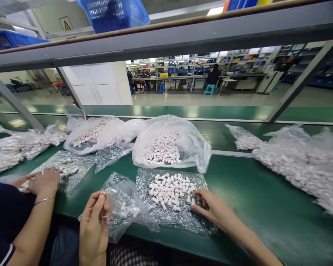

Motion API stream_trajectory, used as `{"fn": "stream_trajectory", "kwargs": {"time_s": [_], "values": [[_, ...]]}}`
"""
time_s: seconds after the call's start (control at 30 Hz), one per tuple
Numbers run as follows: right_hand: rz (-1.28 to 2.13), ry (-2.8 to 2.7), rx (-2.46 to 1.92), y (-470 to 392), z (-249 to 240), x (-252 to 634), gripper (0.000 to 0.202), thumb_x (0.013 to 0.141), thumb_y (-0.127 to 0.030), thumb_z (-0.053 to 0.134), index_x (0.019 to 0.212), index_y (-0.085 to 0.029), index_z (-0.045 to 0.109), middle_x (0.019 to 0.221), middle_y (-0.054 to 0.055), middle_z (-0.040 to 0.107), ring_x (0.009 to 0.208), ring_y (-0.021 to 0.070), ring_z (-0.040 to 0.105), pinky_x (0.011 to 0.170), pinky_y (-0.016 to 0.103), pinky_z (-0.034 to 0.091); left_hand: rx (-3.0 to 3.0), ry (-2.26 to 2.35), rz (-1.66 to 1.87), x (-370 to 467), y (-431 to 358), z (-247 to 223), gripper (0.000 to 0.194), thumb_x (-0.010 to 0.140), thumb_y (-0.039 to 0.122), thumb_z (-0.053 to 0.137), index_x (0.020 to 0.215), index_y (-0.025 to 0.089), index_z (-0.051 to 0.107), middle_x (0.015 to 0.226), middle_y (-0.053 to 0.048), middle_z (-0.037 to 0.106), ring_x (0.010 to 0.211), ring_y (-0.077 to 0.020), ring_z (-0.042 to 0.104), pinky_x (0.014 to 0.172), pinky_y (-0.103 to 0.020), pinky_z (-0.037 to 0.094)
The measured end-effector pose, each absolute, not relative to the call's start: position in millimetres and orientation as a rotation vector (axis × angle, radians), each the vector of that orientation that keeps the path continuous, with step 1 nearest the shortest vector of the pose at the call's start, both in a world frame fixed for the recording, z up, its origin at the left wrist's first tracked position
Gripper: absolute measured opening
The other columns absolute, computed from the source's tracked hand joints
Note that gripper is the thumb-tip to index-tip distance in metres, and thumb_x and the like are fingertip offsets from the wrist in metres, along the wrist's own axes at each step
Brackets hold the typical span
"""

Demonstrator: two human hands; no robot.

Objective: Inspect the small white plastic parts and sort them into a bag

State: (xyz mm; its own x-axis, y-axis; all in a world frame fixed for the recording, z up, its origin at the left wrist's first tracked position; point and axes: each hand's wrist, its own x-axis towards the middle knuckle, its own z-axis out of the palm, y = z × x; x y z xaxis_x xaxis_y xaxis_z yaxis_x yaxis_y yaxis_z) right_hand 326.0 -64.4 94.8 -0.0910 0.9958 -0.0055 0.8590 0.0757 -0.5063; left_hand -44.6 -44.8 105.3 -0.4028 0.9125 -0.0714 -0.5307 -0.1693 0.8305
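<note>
The scene is moderately lit from overhead; a bright ceiling lamp (pixel 215 10) is seen above the shelf beam (pixel 166 34); pale glare is reflected along the green ledge (pixel 166 111), and sharp glints are scattered over the clear plastic sheet (pixel 169 218); deep shadow is held beneath the tabletop (pixel 246 195); the far workstations (pixel 177 78) are softened; the bagged pieces (pixel 302 166) at right are stretched and smeared toward the edge.

The left hand (pixel 94 223) grips a clear bag (pixel 119 194) containing white fittings (pixel 124 212); the right hand (pixel 215 210) is at the right edge of a fittings pile (pixel 169 189) on plastic film (pixel 180 222).
</note>
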Motion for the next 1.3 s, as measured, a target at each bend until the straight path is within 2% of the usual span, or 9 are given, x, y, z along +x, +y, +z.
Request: {"fn": "stream_trajectory", "kwargs": {"time_s": [0.1,0.2,0.37,0.5,0.7,0.83,0.97,1.13,1.3], "values": [[0.610,-1.961,-1.846,-65,86,326,0.028,0.088,-0.051,0.062,0.101,-0.027,0.058,0.092,0.001,0.060,0.071,0.0187,0.056,0.062,0.030,0.043,0.554,1.007,1.703,-36,-47,100,0.032,0.070,0.038,0.084,0.088,0.018,0.066,0.063,0.005,0.049,0.057,-0.0070,0.045,0.051,-0.012,0.042],[0.965,-1.772,-1.718,-64,95,329,0.032,0.091,-0.056,0.057,0.095,-0.024,0.057,0.085,0.001,0.058,0.072,0.0178,0.054,0.067,0.031,0.046,0.543,1.030,1.665,-30,-49,96,0.035,0.069,0.039,0.084,0.089,0.018,0.065,0.062,0.005,0.050,0.056,-0.0065,0.045,0.050,-0.011,0.042],[1.450,-1.294,-1.306,-62,114,337,0.039,0.095,-0.059,0.050,0.109,-0.023,0.056,0.101,0.005,0.055,0.091,0.0204,0.056,0.076,0.034,0.050,0.545,1.057,1.614,-26,-49,94,0.038,0.068,0.042,0.085,0.090,0.020,0.064,0.060,0.005,0.051,0.054,-0.0072,0.047,0.051,-0.011,0.045],[1.169,-1.547,-1.589,-59,103,329,0.037,0.093,-0.058,0.054,0.103,-0.022,0.057,0.075,-0.002,0.049,0.065,0.0148,0.047,0.061,0.029,0.040,0.548,1.070,1.586,-22,-49,94,0.041,0.066,0.045,0.086,0.090,0.020,0.064,0.059,0.005,0.052,0.053,-0.0069,0.048,0.050,-0.010,0.044],[0.659,-1.964,-1.848,-57,86,310,0.026,0.088,-0.046,0.063,0.098,-0.023,0.054,0.073,-0.003,0.050,0.061,0.0149,0.045,0.055,0.028,0.030,0.506,1.075,1.597,-22,-49,87,0.042,0.065,0.043,0.087,0.092,0.020,0.065,0.060,0.005,0.053,0.056,-0.0067,0.051,0.055,-0.010,0.048],[1.121,-1.725,-1.602,-57,100,312,0.031,0.095,-0.053,0.054,0.090,-0.022,0.053,0.068,-0.004,0.045,0.057,0.0118,0.036,0.052,0.025,0.029,0.521,1.057,1.596,-24,-50,83,0.039,0.068,0.042,0.086,0.093,0.019,0.065,0.062,0.005,0.053,0.057,-0.0066,0.051,0.055,-0.010,0.047],[1.544,-1.345,-1.317,-58,117,311,0.037,0.099,-0.059,0.041,0.103,-0.024,0.052,0.066,-0.006,0.038,0.049,0.0103,0.021,0.042,0.022,0.024,0.514,1.044,1.595,-20,-50,85,0.040,0.068,0.041,0.086,0.092,0.019,0.063,0.061,0.006,0.051,0.054,-0.0059,0.046,0.049,-0.010,0.043],[1.112,-1.834,-1.550,-61,107,285,0.028,0.097,-0.049,0.051,0.091,-0.023,0.059,0.073,-0.002,0.051,0.062,0.0140,0.044,0.056,0.026,0.034,0.525,1.038,1.576,-16,-49,89,0.040,0.068,0.042,0.085,0.092,0.019,0.063,0.060,0.006,0.049,0.052,-0.0060,0.043,0.045,-0.011,0.037],[0.595,-2.245,-1.625,-65,85,259,0.016,0.093,-0.031,0.054,0.106,-0.022,0.056,0.085,0.003,0.062,0.066,0.0184,0.053,0.058,0.029,0.031,0.518,1.056,1.578,-22,-51,86,0.039,0.069,0.043,0.084,0.092,0.020,0.063,0.061,0.006,0.049,0.053,-0.0068,0.044,0.048,-0.012,0.040]]}}
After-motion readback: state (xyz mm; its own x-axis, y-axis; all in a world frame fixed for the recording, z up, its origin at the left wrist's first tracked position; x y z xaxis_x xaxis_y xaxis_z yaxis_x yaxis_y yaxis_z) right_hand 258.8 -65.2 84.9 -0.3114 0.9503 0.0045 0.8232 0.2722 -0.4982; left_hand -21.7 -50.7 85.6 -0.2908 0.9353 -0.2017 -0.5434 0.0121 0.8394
